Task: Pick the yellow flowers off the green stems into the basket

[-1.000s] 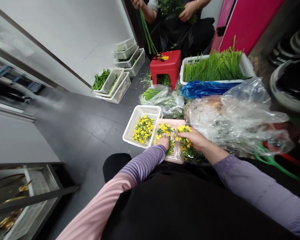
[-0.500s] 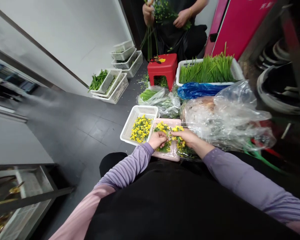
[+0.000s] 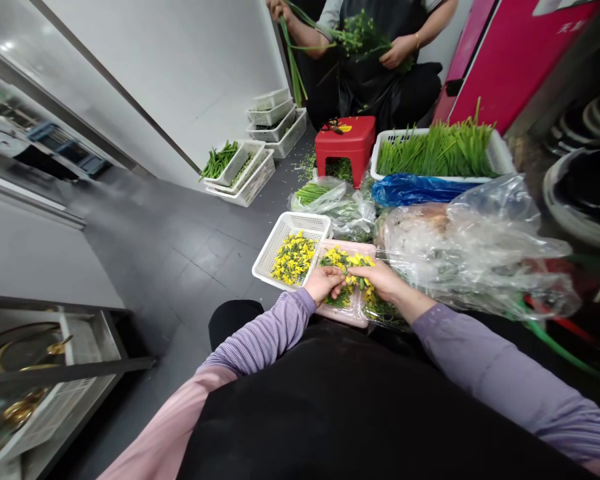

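Note:
My left hand [image 3: 326,283] is closed in a pinch, its fingertips meeting those of my right hand over a pink tray [image 3: 356,317]. What the left fingers pinch is too small to make out. Closed around a few yellow flowers with green stems [image 3: 364,283] is my right hand [image 3: 383,281], at the tray's right side. More yellow flowers [image 3: 336,257] lie in the tray, partly covered by my hands. To the left, a white perforated basket [image 3: 263,264] contains a heap of yellow flowers [image 3: 294,259].
Clear plastic bags [image 3: 485,247] lie at my right. Ahead stand a red stool [image 3: 347,137] and a white basket [image 3: 503,157] of long green stalks. Stacked white baskets [image 3: 253,183] line the wall. A co-worker's hand [image 3: 399,51] holds greens beyond the stool.
The view has swung slightly left, so everything sits further right. My left fingertips have come up against my right hand's. The co-worker's other hand has moved outward, pulling long green stalks.

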The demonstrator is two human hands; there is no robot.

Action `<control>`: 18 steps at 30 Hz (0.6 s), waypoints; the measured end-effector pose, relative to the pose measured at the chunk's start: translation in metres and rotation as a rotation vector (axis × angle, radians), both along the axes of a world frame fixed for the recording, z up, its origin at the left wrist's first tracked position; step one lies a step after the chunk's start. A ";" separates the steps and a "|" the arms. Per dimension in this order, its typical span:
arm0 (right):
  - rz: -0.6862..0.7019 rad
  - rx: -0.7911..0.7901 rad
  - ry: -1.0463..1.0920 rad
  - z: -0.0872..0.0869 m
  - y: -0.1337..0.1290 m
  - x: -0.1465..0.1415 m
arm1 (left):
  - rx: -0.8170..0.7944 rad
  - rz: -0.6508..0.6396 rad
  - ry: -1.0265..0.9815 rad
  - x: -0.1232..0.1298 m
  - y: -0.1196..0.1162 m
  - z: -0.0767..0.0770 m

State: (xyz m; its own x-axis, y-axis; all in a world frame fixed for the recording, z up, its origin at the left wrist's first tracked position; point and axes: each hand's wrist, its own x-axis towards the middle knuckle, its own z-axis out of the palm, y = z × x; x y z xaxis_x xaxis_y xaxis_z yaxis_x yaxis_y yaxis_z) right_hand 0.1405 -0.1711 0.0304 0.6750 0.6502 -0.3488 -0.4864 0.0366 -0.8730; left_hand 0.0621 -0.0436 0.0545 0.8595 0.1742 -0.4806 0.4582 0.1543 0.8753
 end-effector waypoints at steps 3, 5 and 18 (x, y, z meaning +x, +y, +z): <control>-0.005 0.034 0.011 0.001 -0.003 0.002 | -0.089 0.033 -0.017 -0.001 0.000 -0.003; -0.009 0.045 0.004 0.002 -0.004 0.002 | -0.115 0.040 -0.027 -0.002 -0.001 -0.005; 0.037 -0.081 0.172 -0.012 -0.014 -0.013 | 0.158 -0.103 0.199 -0.009 -0.011 -0.018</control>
